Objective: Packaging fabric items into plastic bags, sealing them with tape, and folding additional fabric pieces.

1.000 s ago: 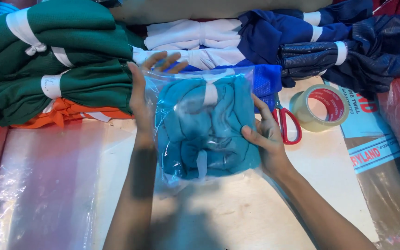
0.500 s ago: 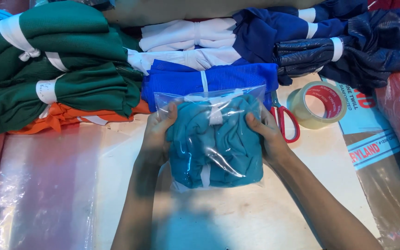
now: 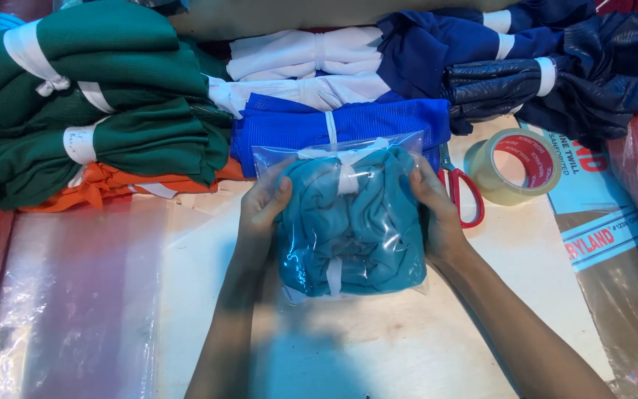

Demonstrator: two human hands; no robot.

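While the clear plastic bag sits on the pale table, we've got both hands clamped on it: left hand on its left edge, right hand on its right edge. Fingers of both are curled and gripping the bag through the film, thumbs on the top face, the rest mostly hidden behind or under it.

Inside is a rolled teal garment tied with 2 white strips. Bag's long axis runs away from us, open mouth at the far end, just beside the blue mesh bundle. Mouth lies beyond the fingertips of both hands; neither hand is clearly nearer, the grip is about symmetric.

Nearby: red-handled scissors touching or just beside the right hand, can't tell which. Tape roll further right. Green bundles far left, navy bundles far right, sheet plastic near left.
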